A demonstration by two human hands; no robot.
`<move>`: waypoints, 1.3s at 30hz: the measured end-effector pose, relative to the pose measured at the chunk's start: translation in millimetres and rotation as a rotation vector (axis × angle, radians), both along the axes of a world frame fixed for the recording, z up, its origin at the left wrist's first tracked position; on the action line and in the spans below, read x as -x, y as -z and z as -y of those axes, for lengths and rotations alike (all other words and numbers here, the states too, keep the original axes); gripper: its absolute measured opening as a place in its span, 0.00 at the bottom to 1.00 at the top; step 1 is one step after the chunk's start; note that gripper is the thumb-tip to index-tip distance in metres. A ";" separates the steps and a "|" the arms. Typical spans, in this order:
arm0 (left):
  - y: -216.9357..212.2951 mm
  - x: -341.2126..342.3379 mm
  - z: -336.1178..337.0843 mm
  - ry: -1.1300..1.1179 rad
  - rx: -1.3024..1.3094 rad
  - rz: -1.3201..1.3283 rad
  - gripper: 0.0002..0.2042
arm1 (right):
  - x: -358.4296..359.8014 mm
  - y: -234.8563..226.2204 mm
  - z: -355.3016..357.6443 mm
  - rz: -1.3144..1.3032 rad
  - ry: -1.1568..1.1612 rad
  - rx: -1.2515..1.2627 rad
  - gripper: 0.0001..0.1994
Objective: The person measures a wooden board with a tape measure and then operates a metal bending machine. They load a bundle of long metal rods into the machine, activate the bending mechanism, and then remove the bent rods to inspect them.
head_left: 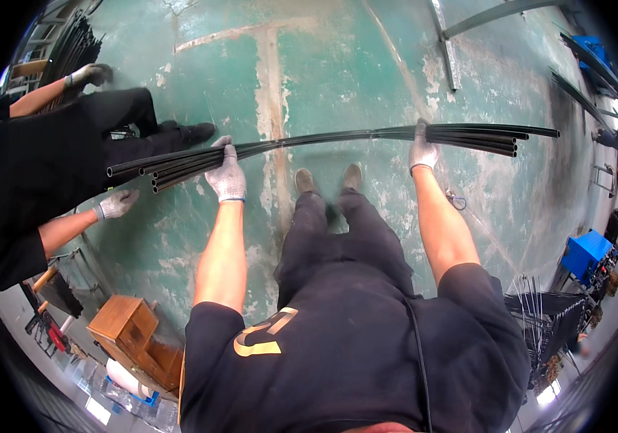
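A bundle of long black tubes [323,137] stretches across in front of me, held above the floor; several hollow round ends show at both sides. My left hand [227,173], in a white glove with a blue cuff edge, is wrapped round the bundle left of its middle. Farther right, my right hand [424,150], gloved the same way, grips it too. Beyond each hand the tubes fan out a little, and one reaches farther than the others. Between my hands they lie close together. The fingers are partly hidden by the tubes.
A co-worker in black [56,173] is close on my left, with a gloved hand [116,204] near the tube ends. A wooden cabinet [125,317] stands behind left. Blue box [587,249] and black rods [551,310] are at right; a metal frame [447,50] stands ahead on the worn green floor [338,65].
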State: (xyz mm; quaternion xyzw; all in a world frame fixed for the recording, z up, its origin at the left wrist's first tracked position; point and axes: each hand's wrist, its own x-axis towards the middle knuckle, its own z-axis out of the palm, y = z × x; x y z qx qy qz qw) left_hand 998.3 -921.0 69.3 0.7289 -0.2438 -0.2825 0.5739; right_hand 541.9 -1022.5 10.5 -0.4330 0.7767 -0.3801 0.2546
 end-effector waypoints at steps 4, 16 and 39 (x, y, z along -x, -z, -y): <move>8.6 15.2 -14.8 0.003 -0.007 0.000 0.09 | 11.4 8.3 -13.0 -0.007 0.010 -0.011 0.13; 13.6 28.7 -32.7 0.040 -0.007 0.089 0.10 | 39.0 -18.0 -32.9 -0.011 -0.036 -0.119 0.19; -10.8 29.5 -76.3 -0.081 -0.051 -0.031 0.20 | 79.6 -50.1 -70.2 -0.449 -0.293 0.030 0.20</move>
